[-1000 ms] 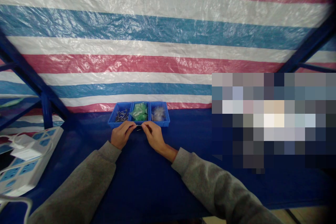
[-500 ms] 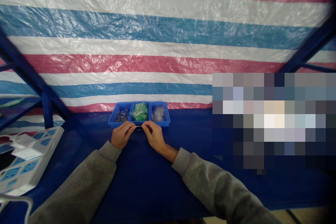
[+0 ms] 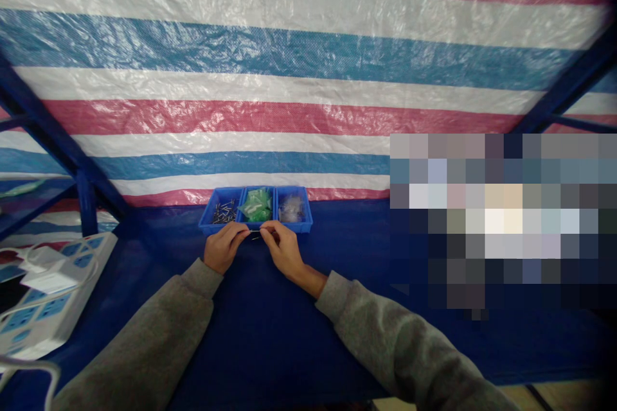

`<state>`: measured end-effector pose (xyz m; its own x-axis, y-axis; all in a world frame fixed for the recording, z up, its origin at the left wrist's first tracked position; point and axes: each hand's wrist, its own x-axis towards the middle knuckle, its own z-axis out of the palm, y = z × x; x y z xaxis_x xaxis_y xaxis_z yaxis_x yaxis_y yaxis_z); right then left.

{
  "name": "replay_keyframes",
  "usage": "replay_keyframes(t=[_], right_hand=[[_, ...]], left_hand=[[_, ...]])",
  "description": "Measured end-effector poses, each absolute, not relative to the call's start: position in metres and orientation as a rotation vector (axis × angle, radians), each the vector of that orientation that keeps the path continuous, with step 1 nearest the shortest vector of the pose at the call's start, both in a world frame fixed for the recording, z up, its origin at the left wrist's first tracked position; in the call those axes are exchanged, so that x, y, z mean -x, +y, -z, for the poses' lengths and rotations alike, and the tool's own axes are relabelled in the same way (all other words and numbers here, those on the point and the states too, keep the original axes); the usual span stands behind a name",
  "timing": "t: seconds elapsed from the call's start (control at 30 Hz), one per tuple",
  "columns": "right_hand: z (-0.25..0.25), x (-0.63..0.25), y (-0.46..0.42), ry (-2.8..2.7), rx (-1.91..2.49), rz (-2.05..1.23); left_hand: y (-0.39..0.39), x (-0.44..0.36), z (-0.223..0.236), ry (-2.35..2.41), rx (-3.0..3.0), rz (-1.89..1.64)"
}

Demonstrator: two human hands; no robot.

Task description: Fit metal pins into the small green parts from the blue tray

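My left hand pinches one end of a thin metal pin-like piece. The other end sits between the thumb and fingertips of my right hand. Both hands are closed and face each other just in front of three blue bins. A second tiny shiny piece shows just below the held one, apparently on the table. Small metal parts fill the left bin. Green plastic bags lie in the middle bin, and clear plastic bags or pieces in the right one. The fingertips partly hide the held piece.
The bins stand side by side on a dark blue table. At the left lies a white power strip with a plugged-in white adapter and cables. Behind hangs a striped plastic sheet. The right side is pixelated.
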<state>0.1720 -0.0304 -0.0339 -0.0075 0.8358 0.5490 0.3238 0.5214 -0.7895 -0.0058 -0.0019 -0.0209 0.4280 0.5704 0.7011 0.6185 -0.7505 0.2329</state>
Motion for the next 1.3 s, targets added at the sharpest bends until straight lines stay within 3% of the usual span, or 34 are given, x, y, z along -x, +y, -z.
replay_keyframes(t=[1.3], right_hand=[[0.0365,-0.1719,-0.0277,-1.663,1.069,-0.505]], left_hand=[[-0.0103,0.0014,0.0147,-1.040,2.609,1.395]])
